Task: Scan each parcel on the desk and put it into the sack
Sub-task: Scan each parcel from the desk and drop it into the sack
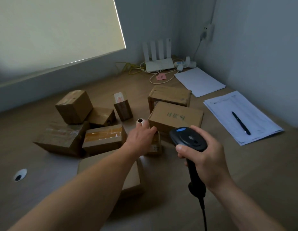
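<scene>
Risk first: small parcel (155, 144) sits jammed btwn the big marked box (175, 116) and the tape-topped box (103, 136), partly under my left grip (141, 136). A one-handed pull from that slot could drag or tip its neighbours, or the parcel could slip, since it's narrow and I'd hold it by the top only.

Left grip looks spread, thumb out to the right, fingers pointing fwd. Their tips are hidden behind the knuckles, so I can't say if they touch the parcel yet.

Right grip (206, 157) is wrapped tight round the handle of the scanner (189, 138), head aimed at the parcels. Its cord (204, 214) trails back toward me over the surface (244, 172). I reckon it could snag on the flat box (133, 179) under my left forearm if I swing wide.

Sack isn't in view, so the drop needs a turn away, w/ cord in tow.

Writing: dark handwritten characters on top of the marked box, not legible from here. Upright box (123, 107) has a pinkish label, blurred. Small parcel's side label also blurred, so a scan may need a re-turn. Scanner has a blue patch, no brand readable. Sheets (261, 120) under the pen (241, 120) show printed rows, too small to read.
</scene>
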Available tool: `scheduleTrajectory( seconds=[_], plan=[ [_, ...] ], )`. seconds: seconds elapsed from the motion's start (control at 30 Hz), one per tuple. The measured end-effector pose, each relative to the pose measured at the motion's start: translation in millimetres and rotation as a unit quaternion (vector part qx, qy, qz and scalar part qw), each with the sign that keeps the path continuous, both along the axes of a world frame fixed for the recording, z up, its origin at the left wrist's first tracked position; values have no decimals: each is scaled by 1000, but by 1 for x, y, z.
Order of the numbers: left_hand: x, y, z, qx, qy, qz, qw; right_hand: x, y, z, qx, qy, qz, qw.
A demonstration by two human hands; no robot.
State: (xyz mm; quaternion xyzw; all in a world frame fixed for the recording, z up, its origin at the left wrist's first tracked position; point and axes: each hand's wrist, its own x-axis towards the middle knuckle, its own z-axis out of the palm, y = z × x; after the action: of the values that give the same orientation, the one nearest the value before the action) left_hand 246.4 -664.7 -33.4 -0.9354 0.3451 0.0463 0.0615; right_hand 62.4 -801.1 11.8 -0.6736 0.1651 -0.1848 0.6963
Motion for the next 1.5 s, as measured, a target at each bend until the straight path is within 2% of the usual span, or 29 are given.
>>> scheduleTrajectory(
  seconds=[0.07,0.17,0.23,0.33,0.4,0.5,0.6,0.73,0.93,1.07,1.27,1.4,1.47,1.5],
  plan=[
    [-9,4,5,-49,21,14,999,-8,7,3,-7,-6,3,1000],
    [-28,15,19,-181,50,75,979,-23,23,9,-22,-10,-7,1000],
    [-41,33,32,-275,93,124,949,-37,39,18,-29,-16,-18,999],
    [-65,80,58,-406,198,157,878,-62,71,33,-44,-29,-13,999],
    [-86,123,74,-440,224,148,857,-81,101,41,-51,-32,-13,998],
    [-115,200,86,-466,215,155,844,-110,158,47,-63,-24,-9,998],
    [-144,286,81,-467,184,194,843,-130,221,52,-67,-32,14,997],
    [-179,394,55,-394,121,275,869,-143,298,42,-54,-10,65,996],
    [-231,503,-7,-274,139,371,876,-151,381,24,-55,29,115,991],
    [-260,537,-47,-200,148,377,892,-155,411,15,-69,42,127,988],
    [-273,546,-57,-247,159,322,900,-161,426,7,-61,50,127,989],
    [-267,548,-55,-243,159,314,904,-164,430,8,-68,53,128,988],
    [-264,545,-51,-254,153,332,895,-166,430,10,-71,56,131,987],
    [-262,543,-49,-276,157,356,879,-167,429,10,-74,58,133,987]
  ],
)
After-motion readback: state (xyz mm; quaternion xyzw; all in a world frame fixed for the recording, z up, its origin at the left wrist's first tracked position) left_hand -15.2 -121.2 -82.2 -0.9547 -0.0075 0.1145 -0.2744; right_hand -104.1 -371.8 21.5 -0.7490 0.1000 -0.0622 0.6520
